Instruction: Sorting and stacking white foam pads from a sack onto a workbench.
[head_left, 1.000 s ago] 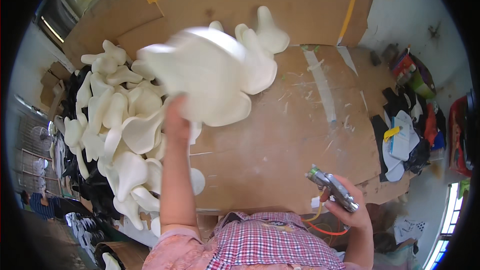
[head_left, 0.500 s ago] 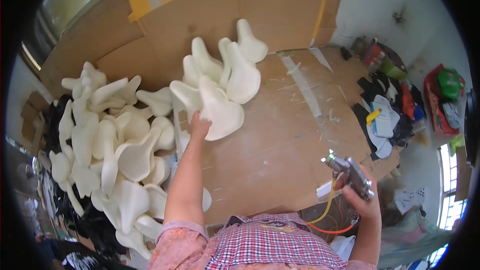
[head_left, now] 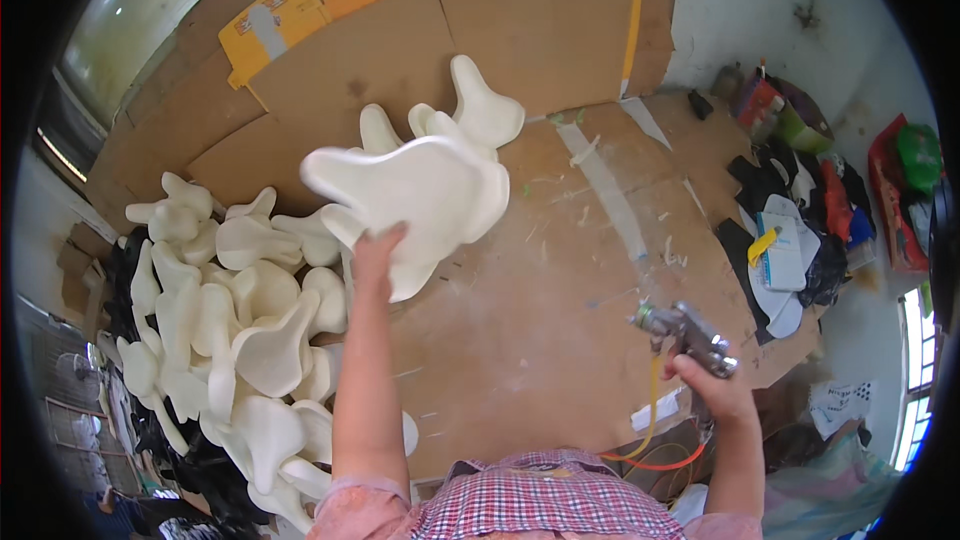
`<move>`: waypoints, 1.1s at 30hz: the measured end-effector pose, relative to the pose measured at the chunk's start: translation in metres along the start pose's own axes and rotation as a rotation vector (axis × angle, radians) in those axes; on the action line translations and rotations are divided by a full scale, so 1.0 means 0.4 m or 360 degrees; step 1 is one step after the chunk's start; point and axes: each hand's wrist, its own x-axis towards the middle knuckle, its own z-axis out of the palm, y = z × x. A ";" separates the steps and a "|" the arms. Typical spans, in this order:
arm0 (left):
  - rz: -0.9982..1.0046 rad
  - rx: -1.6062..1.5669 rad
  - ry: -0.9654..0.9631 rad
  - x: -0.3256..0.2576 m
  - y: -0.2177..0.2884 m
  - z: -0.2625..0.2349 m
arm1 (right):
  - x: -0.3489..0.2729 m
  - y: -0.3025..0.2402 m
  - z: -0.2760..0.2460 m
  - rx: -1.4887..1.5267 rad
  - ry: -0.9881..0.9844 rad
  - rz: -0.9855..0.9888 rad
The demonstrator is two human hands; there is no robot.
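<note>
Head view: the left hand (head_left: 375, 252) is raised over the cardboard-covered table (head_left: 560, 340), and the cream moulded foam piece (head_left: 415, 198) it holds spreads above and to the right of the grip, its broad face turned toward the camera and its lobes fanning up and out past the fingertips. The hand is closed on the piece's lower edge; only the back of the hand and the knuckles show, so how the fingers wrap behind the foam cannot be told. Just beyond the held piece, farther from the person, more cream pieces (head_left: 478, 110) stand against the cardboard backing (head_left: 400, 50). To the left of the grip and below it, a large heap of foam pieces (head_left: 230, 330) of the same kind covers the table's left side, close beside the forearm but not touching the held piece.

The right hand (head_left: 715, 392) is well apart from the left, low at the table's right edge. It is wrapped firmly around the handle of a metal spray gun (head_left: 685, 332), whose body and nozzle stick up and to the left of the fist, toward the foam piece. A yellow hose (head_left: 652, 410) drops from the gun just left of the grip. Beyond the hand to the right, a dark pile of cloth and bags (head_left: 800, 230) lies off the table.
</note>
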 end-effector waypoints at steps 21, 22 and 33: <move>0.0498 -0.1165 0.0721 -0.057 0.187 -0.472 | -0.024 0.011 0.189 -0.0406 -0.0429 -0.0033; 0.0361 -0.0926 0.0646 -0.020 0.085 -0.530 | -0.016 -0.002 0.210 -0.0412 -0.0462 -0.0042; -0.0218 0.0364 0.0555 0.187 -0.408 -0.266 | -0.041 -0.087 0.178 -0.0407 -0.0217 -0.0342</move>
